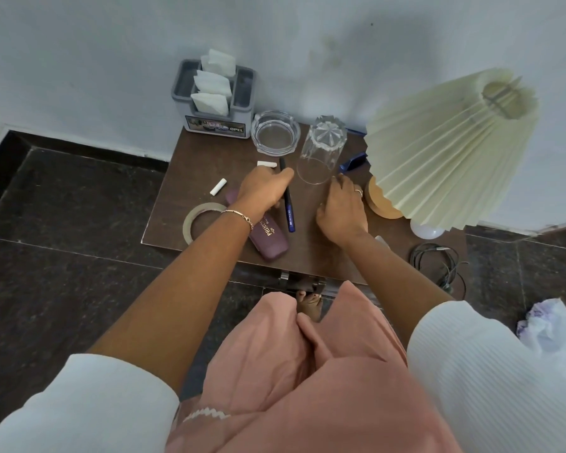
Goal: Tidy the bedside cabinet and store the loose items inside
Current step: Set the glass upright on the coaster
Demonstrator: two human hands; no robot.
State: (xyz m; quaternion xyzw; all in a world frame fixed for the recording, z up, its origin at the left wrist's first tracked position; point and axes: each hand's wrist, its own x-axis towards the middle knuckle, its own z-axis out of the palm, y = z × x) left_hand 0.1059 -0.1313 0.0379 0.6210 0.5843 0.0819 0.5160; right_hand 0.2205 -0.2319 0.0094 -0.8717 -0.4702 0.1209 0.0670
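On the brown cabinet top (311,253), my left hand (262,189) grips a dark blue pen (289,210) that runs from the ashtray toward me. My right hand (342,207) hovers with relaxed fingers just below an upturned clear glass (322,148) and holds nothing. A purple case (270,238) lies partly under my left wrist. A ring of tape (199,220) hangs over the cabinet's left edge. Two white chalk pieces lie nearby, one (218,187) at the left and one (266,164) beside my left fingers.
A grey tissue holder (213,93) stands at the back left, a glass ashtray (275,132) beside it. A pleated lamp (445,145) on a wooden base fills the right side. Black cable (438,259) lies coiled at the front right. Crumpled paper (553,325) is on the floor.
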